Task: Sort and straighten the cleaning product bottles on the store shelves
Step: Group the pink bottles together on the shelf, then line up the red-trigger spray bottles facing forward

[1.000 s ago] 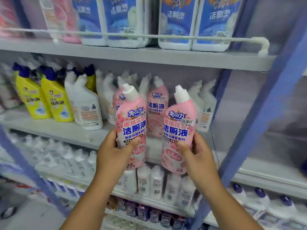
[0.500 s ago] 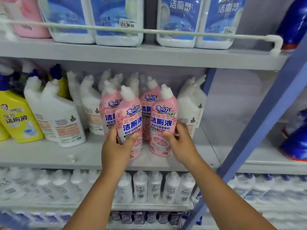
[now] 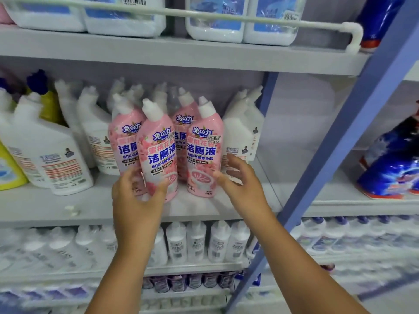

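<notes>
Here, on the grey metal middle shelf point(image 3: 90, 207), four pink plastic toilet-cleaner bottles with white angled caps cluster together between rows of white angled-neck bottles point(image 3: 56, 155). The left hand point(image 3: 138, 200) grips the front-left pink bottle point(image 3: 157, 152) low on its body, thumb on the right side of the label and fingers point(image 3: 130, 175) wrapped around the left; the bottle leans slightly and sits nearest the shelf's front edge. The right hand point(image 3: 240, 182) is beside the front-right pink bottle point(image 3: 204, 155), fingers spread and relaxed, gripping nothing; the thumb lies just at the bottle's right side, though whether it touches cannot be told. That bottle stands upright on the shelf with a small price sticker near its shoulder. Two more pink bottles stand behind: the rear-left pink bottle point(image 3: 123, 137) is partly hidden by the held one, and the rear-right pink bottle point(image 3: 184, 118) shows between the front pair. To the far left, a yellow bottle point(image 3: 9, 168) sits at the edge of view, with another yellow, dark-blue-capped bottle further back. Just right of the pink group more white bottles stand against a blue slanted shelf post point(image 3: 328, 159). Above, large white jugs with blue labels point(image 3: 244, 21) sit behind a white rail point(image 3: 204, 17). Below, rows of small white bottles point(image 3: 197, 241) fill the lower shelf. To the right, beyond the post, dark blue bottles point(image 3: 392, 164) occupy a neighbouring shelf.
</notes>
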`<state>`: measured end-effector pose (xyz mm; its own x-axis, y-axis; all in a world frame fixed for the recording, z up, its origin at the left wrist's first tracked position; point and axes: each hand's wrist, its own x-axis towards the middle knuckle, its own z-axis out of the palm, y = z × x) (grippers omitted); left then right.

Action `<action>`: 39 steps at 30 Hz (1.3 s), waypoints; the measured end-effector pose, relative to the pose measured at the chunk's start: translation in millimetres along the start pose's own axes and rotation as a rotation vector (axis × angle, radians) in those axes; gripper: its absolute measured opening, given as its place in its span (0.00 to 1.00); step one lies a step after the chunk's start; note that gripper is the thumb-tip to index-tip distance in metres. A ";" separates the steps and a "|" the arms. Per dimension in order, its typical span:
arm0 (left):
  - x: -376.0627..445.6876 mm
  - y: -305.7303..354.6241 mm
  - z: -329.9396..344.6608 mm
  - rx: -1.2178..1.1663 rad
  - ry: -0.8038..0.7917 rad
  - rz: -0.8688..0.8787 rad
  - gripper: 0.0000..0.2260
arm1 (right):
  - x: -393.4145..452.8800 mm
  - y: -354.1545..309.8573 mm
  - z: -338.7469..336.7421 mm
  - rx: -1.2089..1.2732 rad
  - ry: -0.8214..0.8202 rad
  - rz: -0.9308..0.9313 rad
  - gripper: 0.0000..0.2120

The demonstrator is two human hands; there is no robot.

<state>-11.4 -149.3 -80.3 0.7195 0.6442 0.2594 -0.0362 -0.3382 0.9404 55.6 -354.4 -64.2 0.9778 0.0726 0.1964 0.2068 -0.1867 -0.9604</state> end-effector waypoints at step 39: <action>-259.7 232.8 438.5 -0.233 -0.533 0.087 0.22 | -49.0 66.5 -560.6 0.016 0.367 0.033 0.23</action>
<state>97.4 -696.2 -25.2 0.9542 0.1667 0.2485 -0.2191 -0.1763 0.9596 39.9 -919.7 -26.9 0.9315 -0.2898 0.2198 0.1768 -0.1673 -0.9699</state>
